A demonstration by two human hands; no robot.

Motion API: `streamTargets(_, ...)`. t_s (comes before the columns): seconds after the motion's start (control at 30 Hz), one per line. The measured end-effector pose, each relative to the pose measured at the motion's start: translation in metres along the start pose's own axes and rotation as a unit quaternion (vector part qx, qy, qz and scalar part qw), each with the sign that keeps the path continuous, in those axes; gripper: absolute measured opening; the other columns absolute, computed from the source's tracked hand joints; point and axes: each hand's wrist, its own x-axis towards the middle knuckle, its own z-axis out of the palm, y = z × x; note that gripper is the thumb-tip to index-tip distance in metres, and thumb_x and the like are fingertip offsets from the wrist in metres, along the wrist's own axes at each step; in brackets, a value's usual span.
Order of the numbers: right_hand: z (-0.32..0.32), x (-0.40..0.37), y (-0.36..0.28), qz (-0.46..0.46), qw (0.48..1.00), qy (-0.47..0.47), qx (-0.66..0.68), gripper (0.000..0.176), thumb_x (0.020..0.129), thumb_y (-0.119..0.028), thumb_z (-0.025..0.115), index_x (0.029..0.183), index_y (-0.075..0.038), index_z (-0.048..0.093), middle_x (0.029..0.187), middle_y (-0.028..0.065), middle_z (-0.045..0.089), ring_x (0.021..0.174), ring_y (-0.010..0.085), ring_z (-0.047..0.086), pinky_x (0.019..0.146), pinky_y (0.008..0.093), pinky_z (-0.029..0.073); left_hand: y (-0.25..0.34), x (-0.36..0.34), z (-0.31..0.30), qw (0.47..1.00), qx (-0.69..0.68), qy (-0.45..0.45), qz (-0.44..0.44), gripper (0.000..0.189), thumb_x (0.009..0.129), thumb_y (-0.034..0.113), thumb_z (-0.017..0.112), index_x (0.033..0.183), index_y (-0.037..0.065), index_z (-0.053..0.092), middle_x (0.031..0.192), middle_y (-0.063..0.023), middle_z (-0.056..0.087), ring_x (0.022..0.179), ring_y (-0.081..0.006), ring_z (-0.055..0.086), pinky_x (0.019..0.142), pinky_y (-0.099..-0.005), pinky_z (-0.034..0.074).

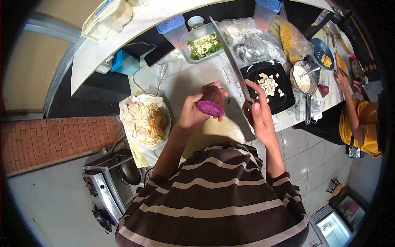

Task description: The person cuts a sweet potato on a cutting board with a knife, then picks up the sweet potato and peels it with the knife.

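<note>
Grips purple sweet potato (210, 102) in left hand (190, 115): fingers wrapped around the brown-skinned far end, thumb along the left side, hand clamped on it. Holds it raised above the bench (181, 84), over the pale board area, between both hands and just left of the right one.

Right hand (258, 115) closed around handle of knife (231, 61); index finger extended up beside the blade. Blade long, running from the hand toward far left, tip near the clear container of greens (203, 45). Hands apart; narrow gap between potato and blade, no contact visible.

Potato orientation: long axis roughly near-to-far, far end leaning slightly right. Cut face, bright purple, pointing near and a little downward; skinned rounded end pointing far.

Surroundings: black tray (286, 101) with pale cubes (268, 84) right of the knife; pot (305, 78) with white contents further right; plate (166, 125) of shredded food on the left. Second person's hand (341, 79) at far right of the bench.
</note>
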Motion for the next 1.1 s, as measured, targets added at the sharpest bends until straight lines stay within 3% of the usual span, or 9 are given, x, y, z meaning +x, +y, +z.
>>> streamTargets(0.13, 0.011, -0.01, -0.008, -0.08, 0.995, -0.019, -0.063, 0.053, 0.098, -0.035, 0.054, 0.141, -0.007, 0.04, 0.091, 0.0179, 0.066, 0.077, 0.0295, 0.065, 0.072, 0.0352, 0.048, 0.004, -0.006, 0.002, 1.0, 0.014, 0.01, 0.005, 0.052, 0.101, 0.038, 0.034, 0.139, 0.003, 0.04, 0.119, -0.0175, 0.058, 0.09, -0.0281, 0.063, 0.077, -0.044, 0.051)
streamTargets(0.2, 0.017, -0.017, -0.011, -0.078, 0.987, -0.043, -0.135, 0.049, 0.095, -0.026, 0.061, 0.135, -0.007, 0.043, 0.09, 0.017, 0.067, 0.07, 0.0349, 0.067, 0.067, 0.0363, 0.05, 0.003, -0.007, 0.003, 1.0, 0.0, 0.014, -0.003, 0.053, 0.101, 0.039, 0.034, 0.139, 0.002, 0.04, 0.116, -0.0171, 0.06, 0.09, -0.0269, 0.064, 0.078, -0.0428, 0.052)
streamTargets(0.23, 0.021, -0.02, -0.017, -0.097, 0.982, -0.032, -0.158, 0.045, 0.091, -0.024, 0.065, 0.126, -0.004, 0.045, 0.088, 0.0177, 0.068, 0.066, 0.038, 0.066, 0.063, 0.0385, 0.051, 0.003, -0.006, 0.006, 0.998, 0.021, 0.066, -0.007, 0.054, 0.101, 0.041, 0.035, 0.138, 0.002, 0.041, 0.112, -0.016, 0.062, 0.09, -0.0253, 0.064, 0.078, -0.0407, 0.052)
streamTargets(0.27, 0.024, -0.023, -0.016, -0.097, 0.982, -0.031, -0.158, 0.045, 0.091, -0.024, 0.065, 0.126, -0.004, 0.045, 0.088, 0.0177, 0.068, 0.066, 0.038, 0.066, 0.063, 0.0385, 0.051, 0.004, -0.007, 0.009, 0.992, 0.042, 0.116, -0.012, 0.055, 0.102, 0.043, 0.036, 0.138, 0.002, 0.042, 0.108, -0.015, 0.063, 0.089, -0.0238, 0.065, 0.079, -0.0387, 0.053)
streamTargets(0.33, 0.029, -0.029, -0.013, -0.141, 0.966, -0.044, -0.211, 0.042, 0.089, -0.02, 0.068, 0.115, 0.0, 0.042, 0.087, 0.0199, 0.062, 0.073, 0.0338, 0.067, 0.066, 0.0381, 0.05, 0.006, -0.012, 0.013, 0.992, 0.063, 0.112, -0.007, 0.059, 0.1, 0.046, 0.038, 0.138, 0.001, 0.041, 0.107, -0.0143, 0.062, 0.086, -0.0237, 0.065, 0.077, -0.037, 0.054)
streamTargets(0.5, 0.035, -0.035, -0.009, -0.193, 0.946, -0.027, -0.258, 0.044, 0.088, -0.022, 0.072, 0.111, 0.001, 0.043, 0.081, 0.0195, 0.061, 0.065, 0.0336, 0.066, 0.061, 0.0374, 0.05, 0.011, -0.019, 0.019, 0.995, 0.031, 0.097, 0.008, 0.059, 0.101, 0.046, 0.039, 0.137, 0.0, 0.042, 0.102, -0.0136, 0.062, 0.081, -0.0242, 0.066, 0.072, -0.036, 0.054)
streamTargets(0.57, 0.037, -0.035, -0.01, -0.23, 0.938, 0.005, -0.258, 0.042, 0.09, -0.028, 0.068, 0.112, 0.002, 0.048, 0.077, 0.0159, 0.066, 0.058, 0.033, 0.065, 0.053, 0.039, 0.05, 0.012, -0.02, 0.02, 0.993, 0.071, 0.089, 0.017, 0.055, 0.102, 0.044, 0.037, 0.136, 0.001, 0.042, 0.102, -0.0143, 0.062, 0.082, -0.0243, 0.066, 0.074, -0.0361, 0.054)
streamTargets(0.87, 0.045, -0.035, -0.017, -0.273, 0.911, 0.002, -0.307, 0.042, 0.09, -0.03, 0.07, 0.11, 0.002, 0.05, 0.075, 0.0142, 0.065, 0.056, 0.0301, 0.064, 0.051, 0.0385, 0.049, 0.016, -0.035, 0.037, 0.99, 0.081, 0.087, 0.072, 0.05, 0.101, 0.04, 0.045, 0.134, 0.002, 0.043, 0.102, -0.0149, 0.061, 0.094, -0.0236, 0.062, 0.086, -0.0368, 0.05)
streamTargets(1.1, 0.045, -0.038, -0.018, -0.294, 0.898, 0.025, -0.326, 0.042, 0.089, -0.03, 0.07, 0.109, 0.002, 0.051, 0.073, 0.0141, 0.065, 0.056, 0.0298, 0.064, 0.051, 0.0375, 0.048, 0.009, -0.039, 0.04, 0.983, 0.094, 0.115, 0.111, 0.051, 0.103, 0.043, 0.042, 0.135, 0.003, 0.041, 0.103, -0.015, 0.061, 0.096, -0.0234, 0.06, 0.089, -0.0373, 0.048)
